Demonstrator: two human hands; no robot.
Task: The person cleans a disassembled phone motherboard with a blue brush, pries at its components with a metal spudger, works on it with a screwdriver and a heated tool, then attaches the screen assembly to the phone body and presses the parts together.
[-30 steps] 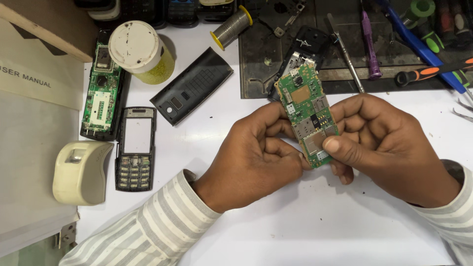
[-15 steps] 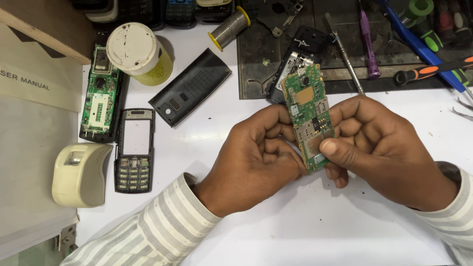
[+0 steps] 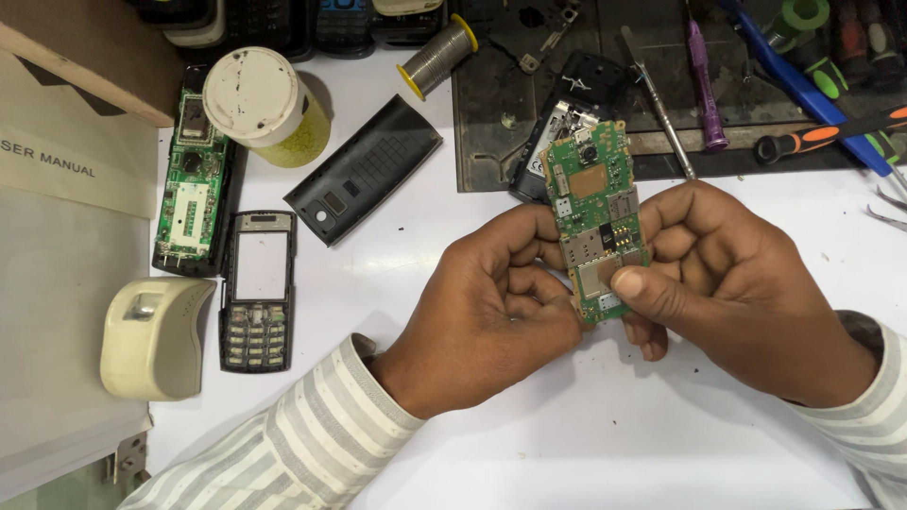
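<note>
Both hands grip one green rectangular phone circuit board at the picture's centre, above the white table. The left hand closes its fingers on the left edge; the right hand presses its thumb on the lower part. At 10 o'clock lies a black plastic back cover; at 9 o'clock lies a black keypad front frame.

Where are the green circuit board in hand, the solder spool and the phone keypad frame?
green circuit board (image 3: 593, 212), head view, board's middle
solder spool (image 3: 437, 57), head view, wound wire
phone keypad frame (image 3: 257, 326), head view, keypad
</note>
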